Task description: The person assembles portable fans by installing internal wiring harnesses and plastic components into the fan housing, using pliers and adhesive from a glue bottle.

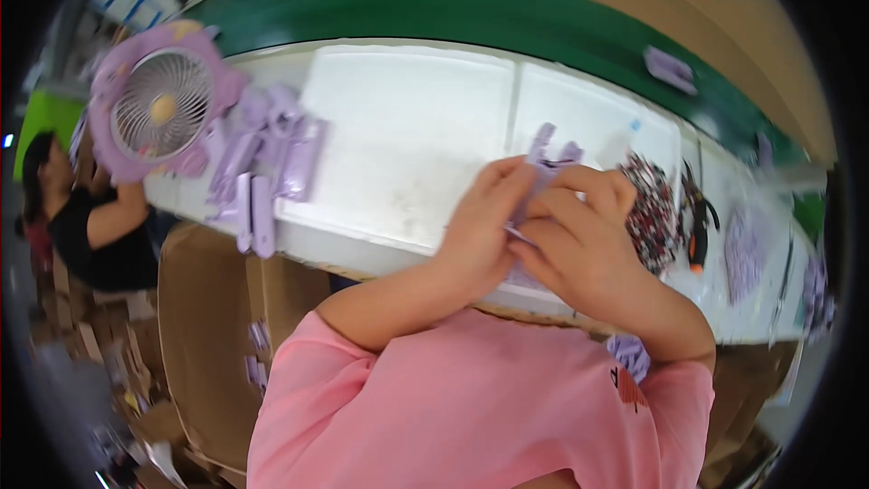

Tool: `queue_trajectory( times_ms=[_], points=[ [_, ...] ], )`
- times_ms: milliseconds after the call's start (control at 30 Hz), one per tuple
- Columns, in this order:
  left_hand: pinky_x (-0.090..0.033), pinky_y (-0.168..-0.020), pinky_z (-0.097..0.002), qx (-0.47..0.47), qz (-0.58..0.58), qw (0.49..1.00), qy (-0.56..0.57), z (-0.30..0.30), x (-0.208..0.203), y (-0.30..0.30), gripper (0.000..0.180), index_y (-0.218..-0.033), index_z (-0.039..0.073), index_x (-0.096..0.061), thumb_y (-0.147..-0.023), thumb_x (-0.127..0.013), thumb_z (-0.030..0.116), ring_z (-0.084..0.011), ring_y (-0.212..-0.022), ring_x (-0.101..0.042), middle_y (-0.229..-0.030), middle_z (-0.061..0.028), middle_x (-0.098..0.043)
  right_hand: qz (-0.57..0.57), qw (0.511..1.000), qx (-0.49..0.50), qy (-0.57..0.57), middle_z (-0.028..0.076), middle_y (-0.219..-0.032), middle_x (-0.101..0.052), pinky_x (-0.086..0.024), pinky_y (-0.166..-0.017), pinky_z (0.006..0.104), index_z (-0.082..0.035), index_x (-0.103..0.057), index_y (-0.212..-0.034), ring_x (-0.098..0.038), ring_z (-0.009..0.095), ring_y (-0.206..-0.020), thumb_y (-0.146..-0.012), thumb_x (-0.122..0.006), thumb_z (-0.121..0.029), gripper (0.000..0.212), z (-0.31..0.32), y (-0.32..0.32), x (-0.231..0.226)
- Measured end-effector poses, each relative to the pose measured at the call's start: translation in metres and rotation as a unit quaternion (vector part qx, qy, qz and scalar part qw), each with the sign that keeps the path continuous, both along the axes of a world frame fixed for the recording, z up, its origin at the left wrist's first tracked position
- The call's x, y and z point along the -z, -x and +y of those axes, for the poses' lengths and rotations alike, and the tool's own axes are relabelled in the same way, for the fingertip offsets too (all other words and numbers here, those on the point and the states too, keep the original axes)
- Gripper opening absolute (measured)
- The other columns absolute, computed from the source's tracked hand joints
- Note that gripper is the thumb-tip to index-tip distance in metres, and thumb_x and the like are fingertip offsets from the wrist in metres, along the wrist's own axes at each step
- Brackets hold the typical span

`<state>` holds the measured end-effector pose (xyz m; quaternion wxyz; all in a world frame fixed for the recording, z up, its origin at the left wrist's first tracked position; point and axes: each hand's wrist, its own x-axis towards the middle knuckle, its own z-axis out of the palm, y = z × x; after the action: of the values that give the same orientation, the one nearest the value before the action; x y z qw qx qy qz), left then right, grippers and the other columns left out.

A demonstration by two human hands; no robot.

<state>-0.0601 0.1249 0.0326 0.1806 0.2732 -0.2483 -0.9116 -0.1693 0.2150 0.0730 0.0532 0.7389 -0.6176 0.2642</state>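
Note:
Both my hands are raised together over the white worktable and grip one small lilac plastic part. My left hand wraps its left side, fingers curled over the top. My right hand closes on its right side, and most of the part is hidden between the fingers. Only its upper tip sticks out above my knuckles. My pink sleeves fill the lower middle of the view.
A lilac desk fan stands at the table's left end beside a pile of lilac plastic parts. A heap of small red-and-black wired pieces and black-orange pliers lie right. Green conveyor belt behind. Cardboard boxes below. Another person sits left.

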Motion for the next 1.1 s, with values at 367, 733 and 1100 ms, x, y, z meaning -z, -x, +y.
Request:
queue_trajectory(
  times_ms=[367, 733, 1100],
  points=[
    [-0.039, -0.092, -0.0367, -0.165, -0.174, 0.678, 0.695, -0.051, -0.011, -0.095, 0.049, -0.121, 0.003, -0.044, -0.077, -0.064, 0.004, -0.028, -0.111, -0.049, -0.123, -0.0133, -0.044, 0.102, 0.968, 0.228, 0.006, 0.002, -0.095, -0.061, -0.031, -0.086, 0.0439, -0.008, -0.066, -0.077, -0.048, 0.024, -0.105, -0.076, -0.067, -0.021, 0.014, -0.09, 0.15, 0.046],
    [-0.029, -0.104, -0.0468, -0.116, -0.61, 0.473, 0.625, -0.149, -0.002, -0.256, 0.103, -0.141, 0.006, -0.023, -0.062, -0.081, 0.036, -0.0476, -0.13, -0.02, -0.143, -0.033, -0.007, 0.112, 0.982, 0.146, 0.03, 0.007, -0.113, -0.052, -0.032, -0.088, 0.0447, -0.011, -0.06, -0.103, -0.045, 0.026, -0.111, -0.076, -0.066, -0.02, 0.029, -0.117, 0.126, 0.065],
    [-0.03, -0.103, -0.0456, -0.091, -0.494, 0.569, 0.651, -0.15, 0.015, -0.24, 0.091, -0.139, 0.004, -0.026, -0.068, -0.076, 0.029, -0.0498, -0.124, -0.03, -0.137, -0.0358, -0.015, -0.101, 0.993, -0.039, -0.037, 0.025, -0.13, -0.038, -0.032, -0.098, 0.0458, -0.008, -0.042, -0.129, -0.04, 0.041, -0.118, -0.081, -0.063, -0.036, 0.06, -0.23, -0.072, 0.053]
  ],
)
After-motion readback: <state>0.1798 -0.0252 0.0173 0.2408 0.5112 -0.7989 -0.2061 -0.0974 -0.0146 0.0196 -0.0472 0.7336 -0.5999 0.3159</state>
